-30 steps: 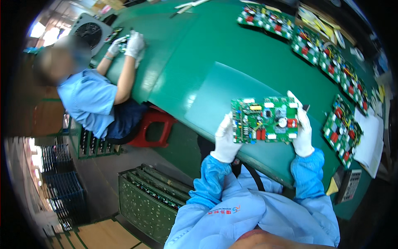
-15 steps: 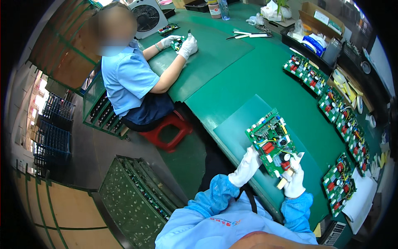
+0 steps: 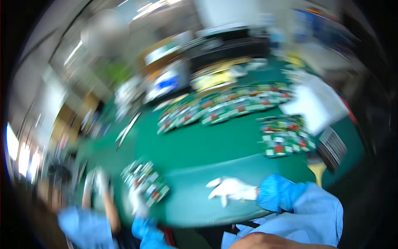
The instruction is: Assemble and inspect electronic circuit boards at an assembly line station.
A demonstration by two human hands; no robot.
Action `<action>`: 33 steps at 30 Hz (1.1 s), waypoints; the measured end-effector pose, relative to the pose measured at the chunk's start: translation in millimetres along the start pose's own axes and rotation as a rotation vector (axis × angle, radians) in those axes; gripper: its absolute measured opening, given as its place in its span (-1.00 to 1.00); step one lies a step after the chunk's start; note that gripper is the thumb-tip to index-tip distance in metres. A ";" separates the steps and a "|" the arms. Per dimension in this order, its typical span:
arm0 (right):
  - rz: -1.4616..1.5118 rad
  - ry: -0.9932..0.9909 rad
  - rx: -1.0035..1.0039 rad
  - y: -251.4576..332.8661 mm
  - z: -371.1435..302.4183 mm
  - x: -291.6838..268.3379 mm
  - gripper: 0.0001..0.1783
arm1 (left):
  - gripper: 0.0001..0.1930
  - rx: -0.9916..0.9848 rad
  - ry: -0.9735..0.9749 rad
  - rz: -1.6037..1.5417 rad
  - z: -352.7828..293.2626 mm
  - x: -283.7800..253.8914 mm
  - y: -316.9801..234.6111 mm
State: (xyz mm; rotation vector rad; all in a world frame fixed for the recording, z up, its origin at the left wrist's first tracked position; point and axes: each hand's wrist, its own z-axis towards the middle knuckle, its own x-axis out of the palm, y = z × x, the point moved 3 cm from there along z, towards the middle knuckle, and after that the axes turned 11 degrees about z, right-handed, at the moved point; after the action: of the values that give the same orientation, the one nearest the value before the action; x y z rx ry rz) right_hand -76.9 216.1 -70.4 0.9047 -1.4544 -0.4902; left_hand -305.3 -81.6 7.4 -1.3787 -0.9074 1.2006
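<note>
The view is smeared by motion. My left hand (image 3: 138,202), in a white glove and blue sleeve cover, grips the near edge of a green circuit board (image 3: 146,181) crowded with red, white and dark parts. The board is at the left of a pale green mat (image 3: 195,182). My right hand (image 3: 233,190), also white-gloved, is apart from the board, over the mat. Its fingers are spread and hold nothing visible. Beyond the right hand lies another populated circuit board (image 3: 286,135).
A row of circuit boards (image 3: 224,103) lines the far side of the green table (image 3: 186,143). A white paper (image 3: 317,103), a dark keypad-like device (image 3: 333,148) and a yellow-handled tool (image 3: 317,171) lie right. A co-worker (image 3: 85,224) sits at the left, gloved hands over the table.
The view has swung toward the right. My right hand has come off the circuit board and opened. My left hand keeps hold of the board, now farther left of my right hand.
</note>
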 end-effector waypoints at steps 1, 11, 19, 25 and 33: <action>-0.081 0.020 0.000 5.1 0.0 5.6 -0.33 | -0.48 0.014 -0.031 0.111 29.6 -18.1 4.1; 0.025 -0.025 -0.040 19.8 -32.7 -3.8 -0.29 | -0.46 -0.186 -0.275 1.452 163.1 -47.5 51.5; 0.033 0.018 0.061 26.9 -14.3 2.8 -0.40 | -0.43 0.448 -0.577 1.877 108.0 -58.9 25.6; 0.096 0.032 0.010 28.8 -16.5 -6.1 -0.47 | -0.56 0.849 -0.155 1.017 5.7 156.6 -43.4; -0.027 -0.056 0.041 25.8 -19.7 0.2 -0.46 | -0.54 0.853 0.127 1.174 -56.7 232.0 41.6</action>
State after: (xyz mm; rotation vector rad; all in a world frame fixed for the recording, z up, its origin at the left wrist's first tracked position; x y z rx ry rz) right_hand -63.8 235.7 -48.1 0.9504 -1.5093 -0.5113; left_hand -205.0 121.8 -78.2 -1.1775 0.6469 1.9748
